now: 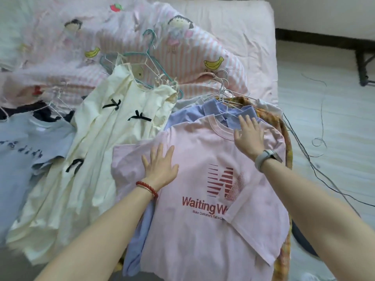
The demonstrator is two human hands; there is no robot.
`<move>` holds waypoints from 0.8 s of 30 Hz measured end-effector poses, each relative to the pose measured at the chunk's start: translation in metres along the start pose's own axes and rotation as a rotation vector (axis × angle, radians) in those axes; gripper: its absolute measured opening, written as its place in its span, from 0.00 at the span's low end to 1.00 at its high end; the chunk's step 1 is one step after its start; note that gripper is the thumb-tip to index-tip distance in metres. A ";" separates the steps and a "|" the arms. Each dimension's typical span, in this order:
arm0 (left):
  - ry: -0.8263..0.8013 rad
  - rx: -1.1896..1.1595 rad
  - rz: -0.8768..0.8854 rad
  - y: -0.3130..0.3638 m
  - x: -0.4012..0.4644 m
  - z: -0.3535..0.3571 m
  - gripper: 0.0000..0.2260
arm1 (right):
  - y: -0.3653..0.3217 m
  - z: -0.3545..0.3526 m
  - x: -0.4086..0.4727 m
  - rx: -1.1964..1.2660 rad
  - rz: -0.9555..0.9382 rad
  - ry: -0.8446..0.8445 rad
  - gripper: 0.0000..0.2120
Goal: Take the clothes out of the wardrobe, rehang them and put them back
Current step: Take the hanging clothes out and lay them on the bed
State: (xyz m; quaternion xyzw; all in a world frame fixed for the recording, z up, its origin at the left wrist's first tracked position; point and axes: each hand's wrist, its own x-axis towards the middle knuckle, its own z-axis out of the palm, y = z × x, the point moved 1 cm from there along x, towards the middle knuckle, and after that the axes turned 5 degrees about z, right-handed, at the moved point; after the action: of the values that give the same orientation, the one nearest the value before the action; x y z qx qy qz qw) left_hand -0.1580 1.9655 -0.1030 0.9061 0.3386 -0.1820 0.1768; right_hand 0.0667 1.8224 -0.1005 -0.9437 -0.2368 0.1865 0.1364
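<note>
So on my feed both hands are down flat on the pink T-shirt [194, 230], which sits on top of the pile near the right edge of the bed [261, 47]. My left hand [160, 167] has its fingers spread wide and pressed on the shirt's left shoulder area, holding nothing; there's a red bead bracelet [147, 188] on that wrist. My right hand [248, 136] is flat too, fingers straight, lying across the collar and touching the blue collared shirt [215, 109] that pokes out underneath. A light watch [265, 158] sits on that wrist. Wire hangers [223, 92] stick out of the top of that stack, toward the striped cartoon quilt [182, 57]. Just left of the pink shirt lies a cream dress with black bows [105, 142], a teal hanger [156, 65] at its neck, and farther left a pale blue tee [26, 142] near the bed's left edge. Off the right edge, thin cables [316, 159] trail on the floor.
</note>
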 end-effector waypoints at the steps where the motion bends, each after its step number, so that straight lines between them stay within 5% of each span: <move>1: 0.049 0.003 -0.006 -0.008 -0.006 -0.010 0.28 | -0.017 0.000 -0.007 -0.007 -0.046 0.001 0.25; 13: 0.665 0.075 -0.312 -0.185 -0.237 -0.103 0.23 | -0.278 0.012 -0.223 -0.038 -0.864 0.062 0.21; 24: 0.856 0.091 -1.038 -0.304 -0.637 0.015 0.22 | -0.436 0.116 -0.568 -0.114 -1.662 -0.196 0.22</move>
State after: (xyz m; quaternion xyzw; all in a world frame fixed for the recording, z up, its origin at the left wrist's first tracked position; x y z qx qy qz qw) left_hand -0.8159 1.8240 0.1108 0.6246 0.7624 0.1175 -0.1218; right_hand -0.6191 1.9305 0.1093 -0.4471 -0.8750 0.0943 0.1601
